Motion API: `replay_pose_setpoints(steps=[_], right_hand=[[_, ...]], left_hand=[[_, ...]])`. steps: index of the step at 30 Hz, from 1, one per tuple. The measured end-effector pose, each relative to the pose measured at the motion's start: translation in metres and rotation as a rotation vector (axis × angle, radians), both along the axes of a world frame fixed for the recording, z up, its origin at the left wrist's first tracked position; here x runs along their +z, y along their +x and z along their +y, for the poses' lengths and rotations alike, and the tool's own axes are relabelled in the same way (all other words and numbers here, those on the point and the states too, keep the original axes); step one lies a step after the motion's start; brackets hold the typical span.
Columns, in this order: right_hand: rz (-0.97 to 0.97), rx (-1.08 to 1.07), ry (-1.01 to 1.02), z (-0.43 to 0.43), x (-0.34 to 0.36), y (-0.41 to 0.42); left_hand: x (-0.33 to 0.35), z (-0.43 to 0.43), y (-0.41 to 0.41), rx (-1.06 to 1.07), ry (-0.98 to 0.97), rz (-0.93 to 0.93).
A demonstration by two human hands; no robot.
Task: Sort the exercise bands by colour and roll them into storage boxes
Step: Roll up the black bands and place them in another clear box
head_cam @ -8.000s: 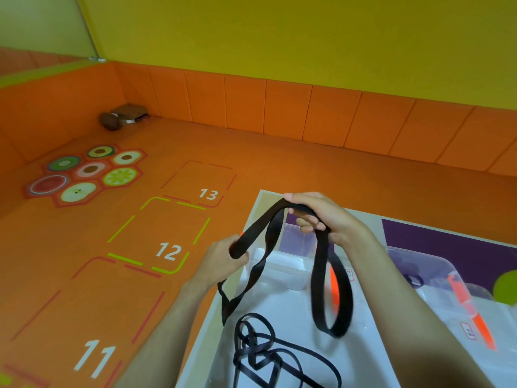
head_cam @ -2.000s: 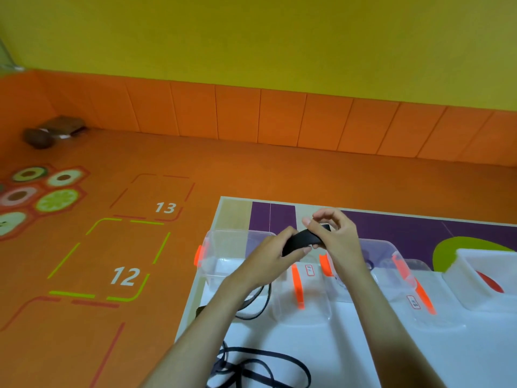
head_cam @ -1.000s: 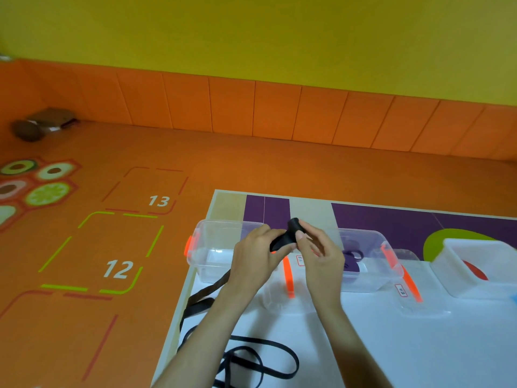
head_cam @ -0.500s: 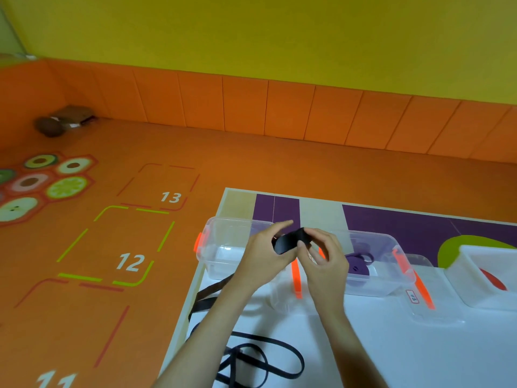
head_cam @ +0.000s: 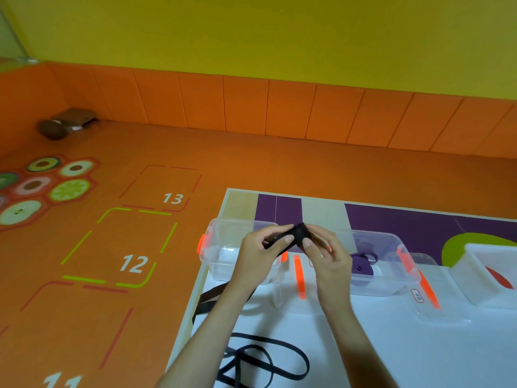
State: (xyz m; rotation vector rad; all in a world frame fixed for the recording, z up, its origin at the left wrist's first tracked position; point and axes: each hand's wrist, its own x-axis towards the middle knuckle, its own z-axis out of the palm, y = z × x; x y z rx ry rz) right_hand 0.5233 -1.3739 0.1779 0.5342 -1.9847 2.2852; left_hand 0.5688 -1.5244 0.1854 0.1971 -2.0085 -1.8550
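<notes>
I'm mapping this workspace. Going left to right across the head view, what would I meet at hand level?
Floor number 12 → left hand → rolled black band → right hand → purple band → white tub.

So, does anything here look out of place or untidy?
Yes. The tail of the half-rolled band hangs off the left edge of the table, and more black bands lie tangled near its front edge.
</notes>
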Motion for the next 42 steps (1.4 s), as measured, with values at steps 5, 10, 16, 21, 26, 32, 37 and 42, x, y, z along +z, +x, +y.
replay_pose_setpoints(steps=[5, 10, 16, 21, 26, 32, 37, 42], right_hand=[[-0.315, 0.156, -0.124, 0.004, 0.006, -0.004], [-0.237, 0.104, -0.074, 0.005, 0.006, -0.003], [-0.130, 0.001, 0.023, 0.001, 0.010, -0.003], [0.152, -0.160, 0.218, -0.007, 0.000, -0.004], [0.389, -0.220, 0.411, -0.011, -0.007, -0.007], [0.271, -0.009, 0.284, -0.013, 0.001, -0.003], [0.119, 0.278, 0.281, -0.004, 0.002, -0.004], [0.197, 0.342, 0.380, -0.002, -0.003, -0.011]], left_hand=[[0.001, -0.006, 0.000, 0.008, -0.015, 0.008], [0.001, -0.005, -0.001, 0.041, -0.050, 0.008], [-0.005, -0.001, -0.007, 0.127, -0.067, 0.008], [-0.011, 0.004, -0.008, 0.104, -0.287, 0.032], [-0.005, 0.003, -0.007, 0.122, -0.391, 0.015], [-0.004, -0.006, -0.005, 0.088, -0.165, -0.078], [0.009, -0.021, 0.002, -0.044, 0.049, -0.108], [0.015, -0.030, 0.002, -0.104, 0.074, -0.219]])
